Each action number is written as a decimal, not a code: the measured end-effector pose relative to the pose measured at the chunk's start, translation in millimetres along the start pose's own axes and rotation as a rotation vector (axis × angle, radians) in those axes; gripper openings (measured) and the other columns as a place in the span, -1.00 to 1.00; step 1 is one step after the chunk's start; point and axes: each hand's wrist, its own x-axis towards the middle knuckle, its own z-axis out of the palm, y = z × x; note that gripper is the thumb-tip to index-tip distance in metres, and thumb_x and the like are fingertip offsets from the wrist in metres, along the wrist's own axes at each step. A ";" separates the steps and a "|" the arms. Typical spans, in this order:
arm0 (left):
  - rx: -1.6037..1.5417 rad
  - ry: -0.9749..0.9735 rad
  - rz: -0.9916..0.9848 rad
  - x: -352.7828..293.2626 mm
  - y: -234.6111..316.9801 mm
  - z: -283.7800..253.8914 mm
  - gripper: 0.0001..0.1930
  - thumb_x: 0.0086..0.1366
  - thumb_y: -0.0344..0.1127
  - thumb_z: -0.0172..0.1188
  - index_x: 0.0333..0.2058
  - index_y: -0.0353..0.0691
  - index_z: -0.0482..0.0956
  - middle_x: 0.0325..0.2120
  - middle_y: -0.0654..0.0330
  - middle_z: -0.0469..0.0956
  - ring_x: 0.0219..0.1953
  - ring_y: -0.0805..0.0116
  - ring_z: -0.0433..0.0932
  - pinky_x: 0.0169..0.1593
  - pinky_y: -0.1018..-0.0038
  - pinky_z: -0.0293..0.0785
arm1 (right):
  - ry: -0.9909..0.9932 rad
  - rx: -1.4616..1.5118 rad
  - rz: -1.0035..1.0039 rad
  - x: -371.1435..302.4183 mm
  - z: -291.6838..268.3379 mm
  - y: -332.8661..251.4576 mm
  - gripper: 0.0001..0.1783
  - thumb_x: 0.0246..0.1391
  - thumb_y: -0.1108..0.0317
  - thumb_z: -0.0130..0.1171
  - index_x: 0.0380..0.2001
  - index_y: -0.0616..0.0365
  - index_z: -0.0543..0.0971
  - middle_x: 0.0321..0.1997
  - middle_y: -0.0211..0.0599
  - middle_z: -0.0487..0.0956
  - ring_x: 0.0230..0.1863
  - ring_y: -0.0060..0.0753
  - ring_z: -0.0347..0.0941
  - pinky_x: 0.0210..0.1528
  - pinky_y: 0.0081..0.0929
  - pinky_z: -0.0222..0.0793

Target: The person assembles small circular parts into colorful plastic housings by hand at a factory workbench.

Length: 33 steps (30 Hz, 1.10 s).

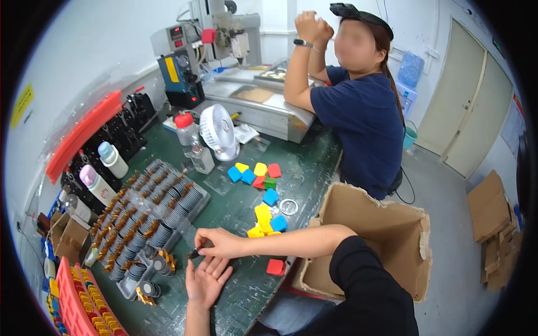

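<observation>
My right hand (pixel 220 243) reaches across from the right, its thumb and fingers pinched on a small dark piece (pixel 194 253) whose kind is too small to make out. Just below it, my left hand (pixel 206 281) lies palm up with the fingers spread and nothing resting on the palm. Left of both hands is a grey tray (pixel 128 289) filled with rows of stacked grey discs (pixel 175 217) with copper-coloured strips. Several loose disc pieces with strips (pixel 162 264) sit at the tray's near end, close to my left hand.
Red, yellow, blue and green blocks (pixel 263 215) lie on the green table (pixel 241 291). Behind them stand a white fan (pixel 217 130) and a red-capped bottle (pixel 186 129). An open cardboard box (pixel 370 224) is at the right. Across from me, a person (pixel 358 112) leans on a machine (pixel 269 112).
</observation>
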 end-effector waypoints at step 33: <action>-0.216 -0.070 0.047 -1.4 -1.6 -22.3 -0.44 0.30 0.18 -0.21 -0.15 -0.25 0.43 -0.29 0.03 0.53 -0.35 0.26 0.45 -0.23 0.38 0.37 | -0.158 -0.499 -0.577 -4.6 -10.6 -32.8 -0.77 -0.14 0.48 0.21 -0.32 0.06 0.53 -0.16 -0.44 0.52 -0.11 -0.33 0.46 -0.16 -0.44 0.46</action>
